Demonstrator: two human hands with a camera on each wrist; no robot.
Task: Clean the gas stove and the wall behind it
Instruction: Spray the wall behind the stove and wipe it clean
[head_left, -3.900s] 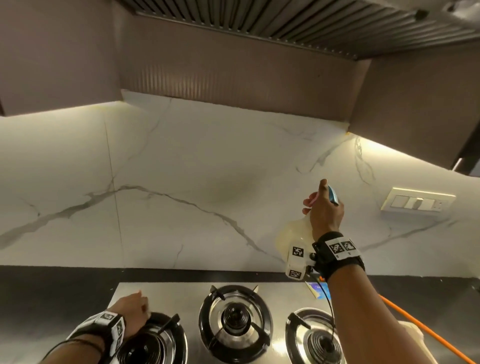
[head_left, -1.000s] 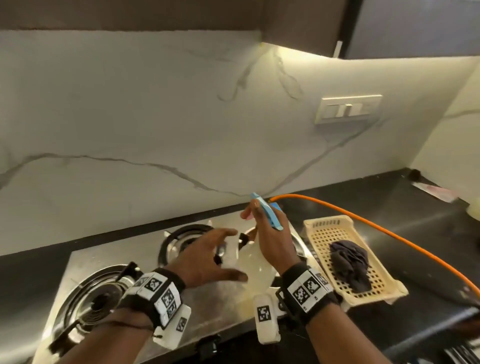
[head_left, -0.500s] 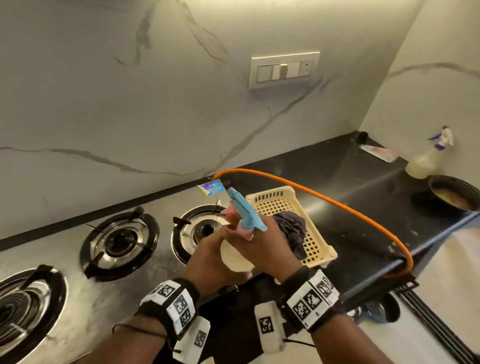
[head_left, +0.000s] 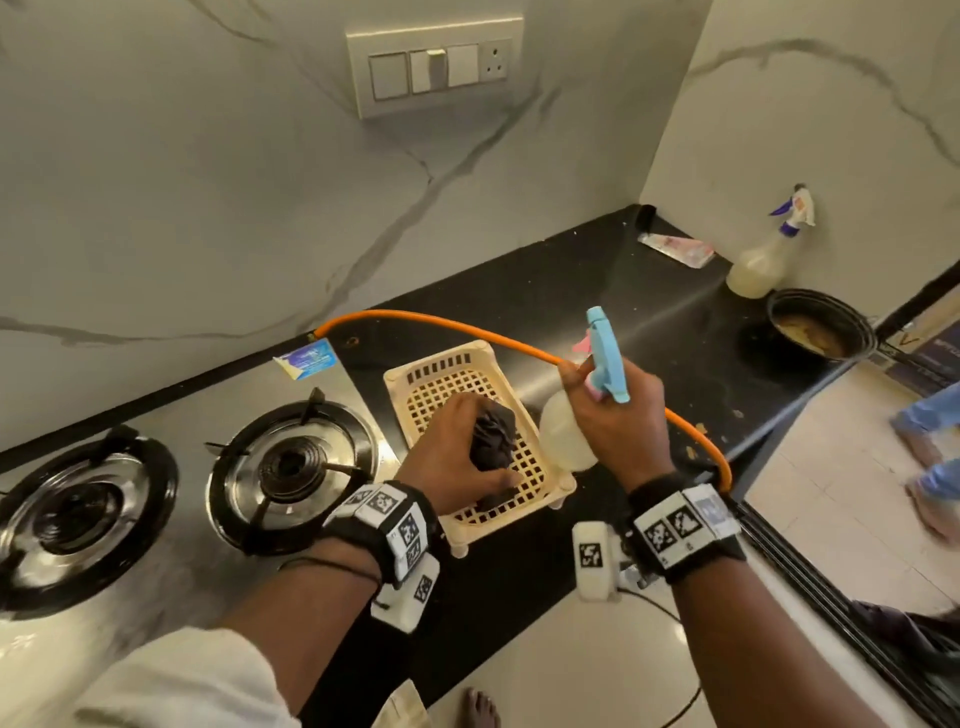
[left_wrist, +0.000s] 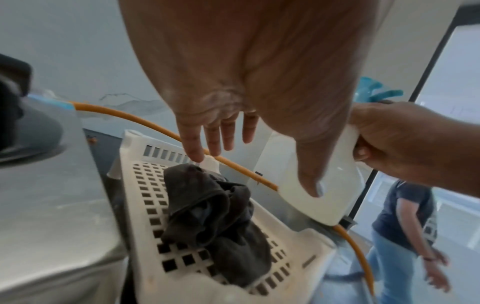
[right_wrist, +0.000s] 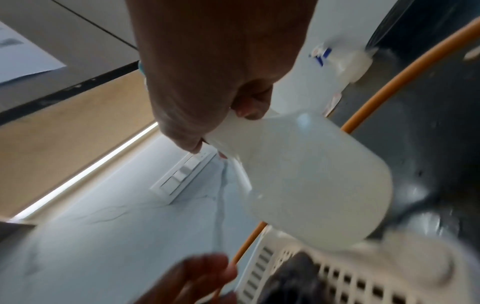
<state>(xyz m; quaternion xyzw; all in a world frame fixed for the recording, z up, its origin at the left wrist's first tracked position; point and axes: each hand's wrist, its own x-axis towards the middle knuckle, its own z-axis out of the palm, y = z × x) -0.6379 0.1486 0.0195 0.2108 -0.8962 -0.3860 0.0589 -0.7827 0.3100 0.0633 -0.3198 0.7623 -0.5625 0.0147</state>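
The steel gas stove (head_left: 182, 571) sits at lower left under the white marble wall (head_left: 208, 182). A cream perforated basket (head_left: 431, 364) stands to its right with a crumpled dark cloth (head_left: 496, 436) inside. My left hand (head_left: 452, 457) hovers over the cloth. In the left wrist view its fingers (left_wrist: 197, 152) are straight and spread above the cloth (left_wrist: 213, 216), not closed on it. My right hand (head_left: 618, 431) grips a translucent spray bottle (head_left: 563, 436) with a blue trigger head, held just right of the basket. The right wrist view shows that bottle (right_wrist: 311, 185) tilted over the basket's corner.
An orange gas hose (head_left: 441, 319) arcs over the black counter (head_left: 649, 291) behind the basket. A second spray bottle (head_left: 763, 260) and a dark pan (head_left: 815, 325) stand in the far right corner. A switch plate (head_left: 436, 67) is on the wall. Another person (head_left: 930, 447) stands at right.
The view has swung right and down from the wall to the counter. My left hand has let go of the bottle and moved over the cloth; my right hand carried the bottle beside the basket.
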